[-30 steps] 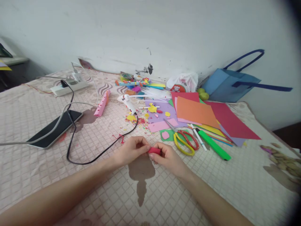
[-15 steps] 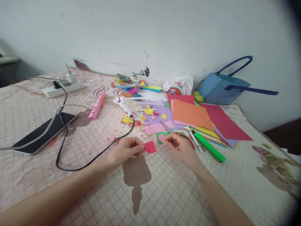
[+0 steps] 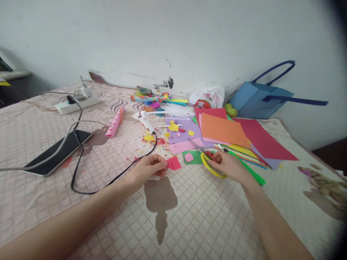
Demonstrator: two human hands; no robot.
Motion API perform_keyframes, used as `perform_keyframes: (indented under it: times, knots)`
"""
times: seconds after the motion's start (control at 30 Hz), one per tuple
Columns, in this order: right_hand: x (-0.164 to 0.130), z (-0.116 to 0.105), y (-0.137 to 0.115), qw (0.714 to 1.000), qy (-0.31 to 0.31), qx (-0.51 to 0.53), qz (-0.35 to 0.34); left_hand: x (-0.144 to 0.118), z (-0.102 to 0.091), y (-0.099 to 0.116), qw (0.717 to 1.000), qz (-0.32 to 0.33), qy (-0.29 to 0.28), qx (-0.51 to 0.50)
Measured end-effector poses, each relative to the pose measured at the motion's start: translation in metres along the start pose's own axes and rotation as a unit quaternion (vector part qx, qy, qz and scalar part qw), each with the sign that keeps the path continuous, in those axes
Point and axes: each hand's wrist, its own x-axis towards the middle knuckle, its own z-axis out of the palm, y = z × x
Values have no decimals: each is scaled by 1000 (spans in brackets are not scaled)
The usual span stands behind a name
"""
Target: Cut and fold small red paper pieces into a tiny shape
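With my left hand (image 3: 148, 169) pinching the small folded red paper piece (image 3: 173, 163), I am closing my right hand (image 3: 230, 167) on the yellow-and-red-handled scissors (image 3: 210, 163), taking care to seat my fingers firmly in the loops.

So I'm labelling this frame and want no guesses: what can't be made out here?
- Scissors, head view: the right hand covers the handles, so the grip is unclear.
- Red paper piece: the left hand hides its near edge.
- Craft bits by the wall: too small to identify.
- Blue bag: its inside is hidden by its own wall.
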Motion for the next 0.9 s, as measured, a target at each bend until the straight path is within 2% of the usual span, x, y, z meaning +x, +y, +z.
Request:
perform_keyframes:
  times: [0.1,0.2,0.23,0.3,0.37,0.4,0.43,0.57,0.73,0.8,0.9]
  knots:
    - [-3,-15,-5,982,-9,189,23,0,0,1,1000,8,-4,-6]
    - [-11,-17,-24,908,-71,413,14,-2,4,5,1000,5,1,2]
    - [-15,-13,-33,884,-83,460,5,-3,5,7,1000,2,7,11]
    - [-25,2,-56,855,-89,511,-15,-6,8,10,999,7,12,37]
    - [-35,21,-78,833,-69,549,-15,-8,11,11,997,25,10,70]
    - [-39,30,-87,827,-78,557,-14,-9,12,11,996,37,6,86]
    - [-43,38,-94,822,-59,566,-16,-10,13,10,994,48,1,101]
    - [-52,53,-103,838,-79,539,-20,-13,16,5,992,59,-19,114]
    - [-52,53,-99,858,-66,508,-30,-11,18,4,998,-2,-44,44]
    - [-52,52,-98,866,-57,495,-32,-10,16,7,999,-9,-39,27]
    - [-55,52,-98,882,-70,464,-44,-8,9,16,1000,24,-2,-7]
